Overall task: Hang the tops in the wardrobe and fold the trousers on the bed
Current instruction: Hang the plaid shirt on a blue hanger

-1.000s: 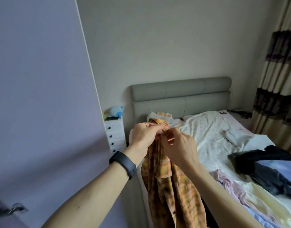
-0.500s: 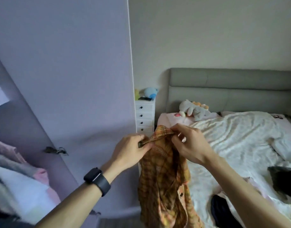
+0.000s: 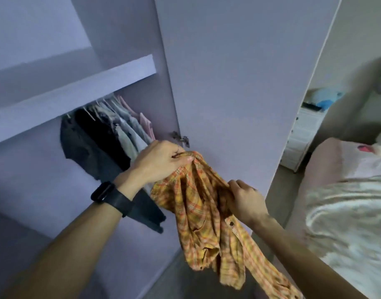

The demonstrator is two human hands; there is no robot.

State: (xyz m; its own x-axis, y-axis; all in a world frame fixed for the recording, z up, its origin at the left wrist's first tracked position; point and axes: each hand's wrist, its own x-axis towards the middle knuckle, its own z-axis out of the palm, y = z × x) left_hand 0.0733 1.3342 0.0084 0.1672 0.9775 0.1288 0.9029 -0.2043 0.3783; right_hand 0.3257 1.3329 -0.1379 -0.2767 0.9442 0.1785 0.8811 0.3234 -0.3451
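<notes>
Wardrobe (image 3: pixel 81 89) in lilac is open at left, a shelf over hung clothes (image 3: pixel 111 130), its door (image 3: pixel 239 83) swung out mid-frame; bed (image 3: pixel 347 212) with pale quilt at right, white drawer unit (image 3: pixel 301 139) behind. Plaid shirt (image 3: pixel 196 212), orange-yellow and crumpled, hangs in the air before the door. Left hand (image 3: pixel 161 160) fingers curl round the collar, right hand (image 3: pixel 245 197) fingers pinch cloth lower down.

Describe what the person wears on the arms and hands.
No sleeves show; both forearms are uncovered. The left wrist carries a black watch with a rectangular dark face and a black strap. The left hand has a thin ring on one finger. The right hand shows no ring or watch.
</notes>
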